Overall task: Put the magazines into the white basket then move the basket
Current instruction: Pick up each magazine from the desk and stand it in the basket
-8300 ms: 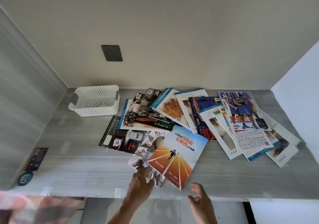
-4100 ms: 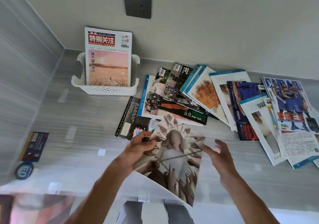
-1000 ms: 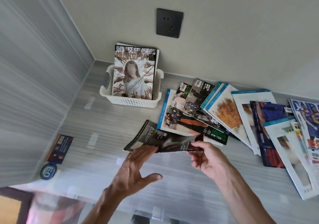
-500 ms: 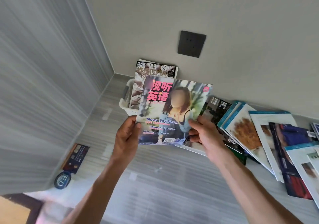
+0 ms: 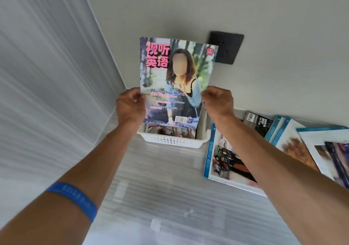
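Observation:
A magazine with pink Chinese lettering on its cover [image 5: 175,82] stands upright over the white perforated basket [image 5: 171,142], its lower edge just above the rim. My left hand [image 5: 130,105] pinches its left edge and my right hand [image 5: 217,103] pinches its right edge. Behind it in the basket, the bottoms of other upright magazines [image 5: 170,132] show; the rest of them is hidden. More magazines [image 5: 226,159] lie fanned out on the grey counter to the right of the basket.
The basket sits in the back left corner, close to the striped side wall [image 5: 52,74]. A dark wall socket [image 5: 225,47] is on the back wall above it. The grey counter [image 5: 151,188] stretches toward me between my arms.
Both hands have carried the pink-lettered magazine from the counter's middle up and back to just over the basket. The view has moved closer to the corner.

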`<state>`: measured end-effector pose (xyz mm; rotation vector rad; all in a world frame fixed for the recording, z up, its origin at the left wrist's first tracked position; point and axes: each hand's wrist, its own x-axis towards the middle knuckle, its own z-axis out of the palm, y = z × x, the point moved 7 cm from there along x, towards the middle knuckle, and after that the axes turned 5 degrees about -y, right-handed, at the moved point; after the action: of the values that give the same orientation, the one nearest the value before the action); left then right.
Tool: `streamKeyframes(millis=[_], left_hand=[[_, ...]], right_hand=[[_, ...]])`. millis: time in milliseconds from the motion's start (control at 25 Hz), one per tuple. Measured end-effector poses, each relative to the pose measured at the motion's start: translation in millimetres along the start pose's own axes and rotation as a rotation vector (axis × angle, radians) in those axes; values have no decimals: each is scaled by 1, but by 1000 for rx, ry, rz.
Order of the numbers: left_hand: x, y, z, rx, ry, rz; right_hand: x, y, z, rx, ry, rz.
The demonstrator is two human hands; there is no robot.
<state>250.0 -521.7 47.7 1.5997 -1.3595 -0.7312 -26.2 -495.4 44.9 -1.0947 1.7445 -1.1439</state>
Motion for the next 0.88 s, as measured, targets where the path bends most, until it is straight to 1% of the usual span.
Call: streamKeyframes(millis=[80,200,320,360,400,480,560,600,640,680,760,800,840,880], left_hand=[[6,-22,16,74,-41,-72],[8,-50,25,247,-76,-191],[0,-56,36,287,-219,-276],[-7,-50,41,320,-269,-280],[-16,-41,45,372,-289,-261],[-42,-18,47,424,-219,-149],[-84,0,58,289,-202,20],[-112,7,71,220,-240,86],[-140,10,87,177,-302,112],[-166,11,104,155,-366,103],[-209,11,139,151,-478,62],[-229,16,161,152,-532,77],[-246,23,182,156,-575,102],[-254,22,187,153,-605,117]], right_hand=[[8,20,10,15,-37,84],[10,40,28,19,-120,164],[9,51,40,-42,-207,210],[8,52,39,-58,-201,215],[4,52,33,-39,-174,208],[-20,52,12,77,-135,164],[-62,66,-17,81,-148,106],[-83,84,-37,-7,-145,89],[-104,104,-58,-130,-140,66],[-118,120,-82,-284,-110,29],[-125,145,-134,-607,26,-65],[-123,160,-165,-723,94,-36],[-118,173,-194,-828,128,9],[-111,182,-203,-912,117,43]])
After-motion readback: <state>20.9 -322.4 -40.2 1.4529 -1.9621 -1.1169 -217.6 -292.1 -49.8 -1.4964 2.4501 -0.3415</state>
